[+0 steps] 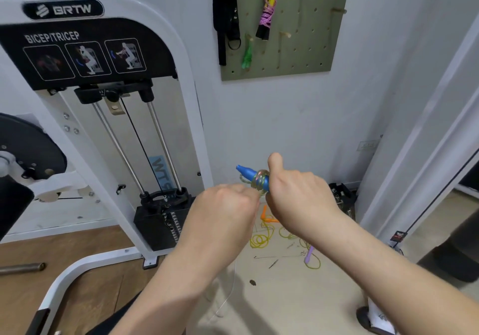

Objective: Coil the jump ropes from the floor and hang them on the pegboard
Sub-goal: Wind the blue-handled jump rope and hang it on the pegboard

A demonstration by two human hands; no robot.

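Partway: right hand (298, 192) grips blue handle (247, 173); left hand (228, 202) pinches clear rope (260, 182), few turns wound. Pink rope (268, 13) hangs on pegboard (311, 54); yellow rope (259, 239) lies uncoiled on floor (272, 288)

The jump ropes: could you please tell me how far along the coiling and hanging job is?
Done: a pink coiled rope and a green rope already hang on the pegboard. In hand: the right hand holds the blue handle, and the left hand pinches its clear cord, partly wound round it. Left: hanging this one, then the yellow rope with orange handle and purple handle on the floor.
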